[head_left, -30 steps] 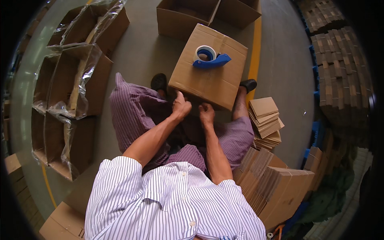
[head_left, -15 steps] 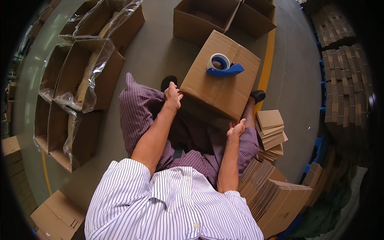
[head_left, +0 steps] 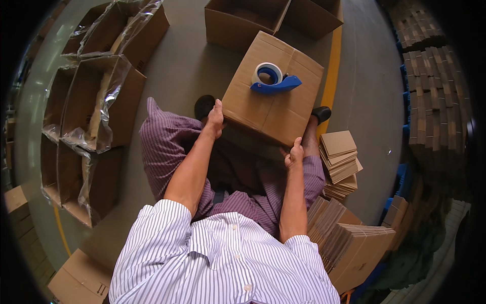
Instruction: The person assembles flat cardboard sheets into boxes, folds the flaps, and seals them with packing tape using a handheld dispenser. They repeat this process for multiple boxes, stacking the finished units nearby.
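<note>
A closed brown cardboard box (head_left: 243, 96) sits between my lower legs, turned at an angle. On its top lies a blue tape dispenser (head_left: 277, 86) with a white-edged roll of tape (head_left: 256, 74). My left hand (head_left: 215, 120) grips the box at its near left corner, thumb up along the side and fingers partly hidden. At the near right corner my right hand (head_left: 292, 153) has its thumb against the box, with the other fingers curled low beside the edge. The underside of the box is hidden.
Open cartons (head_left: 248, 23) stand just beyond the box. More open cartons with clear plastic liners (head_left: 121, 99) line the left. Small cardboard pieces (head_left: 338, 144) are piled by my right leg, near flattened cartons (head_left: 362, 248). Stacked bundles (head_left: 435, 101) rise at far right.
The box and dispenser appear slightly farther left and up in view, as does much of the scene. My hands have closed in on the box's near corners, thumbs now raised against it.
</note>
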`<state>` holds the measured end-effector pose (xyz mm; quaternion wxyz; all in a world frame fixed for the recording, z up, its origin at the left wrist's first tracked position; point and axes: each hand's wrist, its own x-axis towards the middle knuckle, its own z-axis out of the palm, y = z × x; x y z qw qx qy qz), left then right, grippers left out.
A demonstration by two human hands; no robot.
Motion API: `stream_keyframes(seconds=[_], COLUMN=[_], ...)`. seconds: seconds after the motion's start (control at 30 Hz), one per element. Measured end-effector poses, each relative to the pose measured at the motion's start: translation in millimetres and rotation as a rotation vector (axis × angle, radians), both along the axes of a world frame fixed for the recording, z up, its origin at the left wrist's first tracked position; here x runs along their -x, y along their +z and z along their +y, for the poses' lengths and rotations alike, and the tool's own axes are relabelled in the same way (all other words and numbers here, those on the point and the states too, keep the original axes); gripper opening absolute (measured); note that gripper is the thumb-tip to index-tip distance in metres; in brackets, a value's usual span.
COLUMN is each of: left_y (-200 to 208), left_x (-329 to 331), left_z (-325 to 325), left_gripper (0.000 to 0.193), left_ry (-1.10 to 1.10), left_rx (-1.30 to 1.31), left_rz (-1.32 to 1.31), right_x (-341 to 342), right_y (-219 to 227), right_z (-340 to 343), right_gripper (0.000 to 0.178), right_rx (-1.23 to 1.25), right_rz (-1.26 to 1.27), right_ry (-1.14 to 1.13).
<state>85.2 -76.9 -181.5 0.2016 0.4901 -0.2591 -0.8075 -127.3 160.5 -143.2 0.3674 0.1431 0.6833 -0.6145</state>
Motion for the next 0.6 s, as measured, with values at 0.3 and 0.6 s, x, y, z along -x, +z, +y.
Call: stream_keyframes(seconds=[0.3,0.6], left_y=[41.2,59.4], left_x=[-0.1,-4.0], left_z=[64.7,74.9], left_gripper=[0.071,0.082], left_ry=[-0.220,-0.739], left_rx=[1.031,1.497], left_rz=[-0.688,-1.107], right_x=[-1.5,10.8], right_y=[11.9,-1.0], right_z=[-1.8,10.5], right_gripper=[0.061,0.072], right_rx=[-0.167,-0.524], right_rz=[0.135,0.381], right_ry=[0.196,0.418])
